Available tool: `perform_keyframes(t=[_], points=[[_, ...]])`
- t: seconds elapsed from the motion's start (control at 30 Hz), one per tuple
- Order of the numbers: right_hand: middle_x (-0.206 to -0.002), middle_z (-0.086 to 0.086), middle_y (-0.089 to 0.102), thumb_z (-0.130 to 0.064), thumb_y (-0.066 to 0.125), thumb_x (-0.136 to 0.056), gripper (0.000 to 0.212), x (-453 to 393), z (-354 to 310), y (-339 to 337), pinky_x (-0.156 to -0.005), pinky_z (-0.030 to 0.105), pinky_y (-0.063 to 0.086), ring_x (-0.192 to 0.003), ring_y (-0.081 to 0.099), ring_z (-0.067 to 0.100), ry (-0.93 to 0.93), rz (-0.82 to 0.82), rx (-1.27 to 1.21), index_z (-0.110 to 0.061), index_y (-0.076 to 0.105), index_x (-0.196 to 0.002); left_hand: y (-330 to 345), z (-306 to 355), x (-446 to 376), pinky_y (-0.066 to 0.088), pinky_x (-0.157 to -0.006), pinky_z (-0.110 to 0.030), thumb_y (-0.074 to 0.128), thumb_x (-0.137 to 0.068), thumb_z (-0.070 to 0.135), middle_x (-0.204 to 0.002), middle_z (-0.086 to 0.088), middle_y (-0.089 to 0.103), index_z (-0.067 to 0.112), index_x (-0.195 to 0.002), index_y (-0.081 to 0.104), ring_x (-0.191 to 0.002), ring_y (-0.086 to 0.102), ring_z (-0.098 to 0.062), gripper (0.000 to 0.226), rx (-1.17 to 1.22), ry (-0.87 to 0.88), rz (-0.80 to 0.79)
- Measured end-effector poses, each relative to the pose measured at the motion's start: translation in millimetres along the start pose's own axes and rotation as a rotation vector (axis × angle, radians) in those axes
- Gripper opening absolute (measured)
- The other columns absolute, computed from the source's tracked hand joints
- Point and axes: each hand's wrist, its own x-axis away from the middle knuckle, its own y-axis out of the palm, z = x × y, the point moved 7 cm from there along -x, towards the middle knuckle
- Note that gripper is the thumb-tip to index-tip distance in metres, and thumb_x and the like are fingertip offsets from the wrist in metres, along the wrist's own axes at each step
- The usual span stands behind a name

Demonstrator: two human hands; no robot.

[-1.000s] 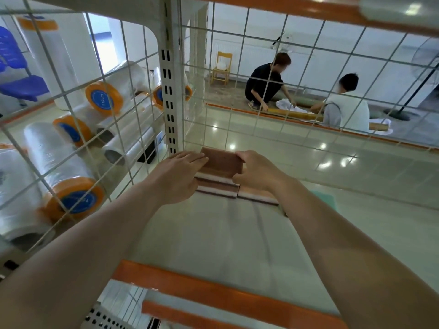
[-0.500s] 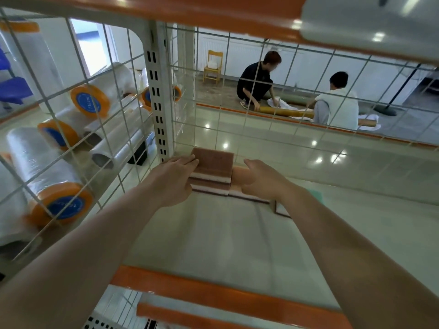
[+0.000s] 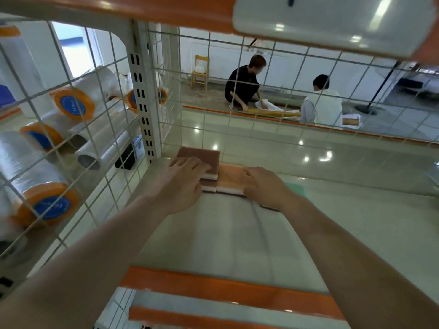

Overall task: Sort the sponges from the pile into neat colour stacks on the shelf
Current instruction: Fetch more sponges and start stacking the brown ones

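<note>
Two brown sponges (image 3: 202, 154) with white undersides lie stacked at the back left of the pale shelf (image 3: 237, 233). My left hand (image 3: 180, 181) lies on top of this stack, its fingers laid fairly flat. Touching the stack's right side is an orange sponge (image 3: 229, 179), and my right hand (image 3: 266, 186) rests on its right part. A green sponge (image 3: 297, 188) shows behind my right wrist. The dark edge of another sponge (image 3: 270, 207) peeks out under that wrist; the rest of it is hidden.
White wire mesh closes the shelf's back (image 3: 261, 129) and left side (image 3: 95, 162), with a slotted post (image 3: 142, 103) at the corner. Rolls of clear film (image 3: 47, 200) lie beyond the left mesh. An orange strip (image 3: 225, 288) edges the front; another shelf (image 3: 332, 20) hangs above. Two people (image 3: 244, 86) sit on the floor behind.
My left hand slid from the stack's left side onto its top. My right hand left the brown sponge's right end and now rests on the orange sponge beside it. The view dipped lower.
</note>
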Motion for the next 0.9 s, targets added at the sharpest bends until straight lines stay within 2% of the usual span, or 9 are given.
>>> perform_keyframes(t=[0.1, 0.2, 0.33, 0.43, 0.53, 0.9], points=[[-0.137, 0.014, 0.047, -0.019, 0.054, -0.09, 0.048, 15, 2, 2, -0.096, 0.029, 0.032, -0.124, 0.044, 0.028, 0.013, 0.016, 0.005, -0.007, 0.043, -0.135, 11, 14, 4, 0.034, -0.097, -0.028, 0.048, -0.089, 0.014, -0.125, 0.001, 0.051, 0.017, -0.13, 0.051, -0.117, 0.048, -0.021, 0.041, 0.026, 0.053, -0.074], [-0.134, 0.014, 0.049, -0.017, 0.054, -0.089, 0.046, 32, 5, 8, -0.096, 0.03, 0.034, -0.124, 0.045, 0.029, 0.049, 0.031, -0.032, -0.008, 0.045, -0.133, 22, 23, 10, 0.044, -0.092, -0.031, 0.045, -0.09, 0.017, -0.123, 0.004, 0.052, 0.019, -0.125, 0.054, -0.11, 0.052, -0.017, 0.036, 0.046, 0.047, -0.193], [-0.138, 0.009, 0.046, -0.018, 0.054, -0.089, 0.051, 64, 8, 11, -0.101, 0.029, 0.033, -0.128, 0.042, 0.025, 0.096, 0.03, -0.059, -0.013, 0.042, -0.139, 33, 35, 24, 0.045, -0.092, -0.03, 0.045, -0.09, 0.02, -0.13, 0.002, 0.05, 0.019, -0.126, 0.053, -0.115, 0.052, -0.018, 0.036, 0.02, 0.086, -0.343], [-0.143, 0.005, 0.042, -0.021, 0.053, -0.092, 0.054, 91, 12, 14, -0.104, 0.027, 0.03, -0.13, 0.039, 0.021, 0.15, 0.007, -0.059, -0.016, 0.037, -0.142, 38, 40, 36, 0.044, -0.095, -0.035, 0.046, -0.092, 0.024, -0.132, -0.001, 0.051, 0.019, -0.131, 0.048, -0.117, 0.051, -0.021, 0.04, 0.019, 0.084, -0.44], [-0.141, 0.004, 0.045, -0.022, 0.054, -0.091, 0.053, 119, 19, 16, -0.102, 0.026, 0.033, -0.127, 0.043, 0.019, 0.211, 0.032, -0.064, -0.017, 0.038, -0.142, 37, 52, 42, 0.043, -0.097, -0.038, 0.046, -0.092, 0.026, -0.132, -0.003, 0.05, 0.02, -0.132, 0.047, -0.118, 0.05, -0.022, 0.041, -0.007, 0.12, -0.455], [-0.133, 0.004, 0.051, -0.019, 0.052, -0.09, 0.051, 217, 68, 12, -0.097, 0.024, 0.035, -0.12, 0.048, 0.018, 0.405, 0.11, -0.097, -0.017, 0.041, -0.14, 45, 136, 46, 0.043, -0.093, -0.034, 0.043, -0.094, 0.037, -0.13, 0.002, 0.049, 0.025, -0.132, 0.043, -0.119, 0.048, -0.018, 0.04, -0.037, 0.254, -0.446]])
